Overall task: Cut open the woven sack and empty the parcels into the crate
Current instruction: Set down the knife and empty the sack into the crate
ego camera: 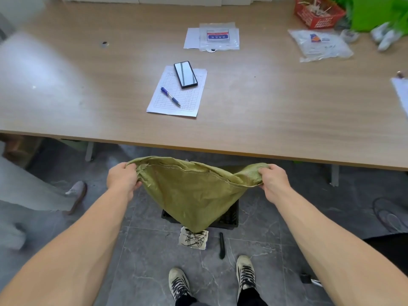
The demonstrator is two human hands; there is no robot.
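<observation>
A green woven sack [194, 191] hangs in front of me, stretched between both hands just below the table edge. My left hand [122, 178] grips its left corner and my right hand [274, 181] grips its right corner. The sack sags to a point over a black crate [230, 219] on the floor, which it mostly hides. No parcels are visible. A black knife [221, 245] lies on the floor tiles to the right of a small printed paper [194, 239], near my shoes.
A wooden table [265, 111] spans the view, with a form sheet [176, 93], pen and phone [185, 74] on it. Plastic bags [219, 36] and a red basket [318, 12] sit further back. Another person's shoe [77, 193] is at left.
</observation>
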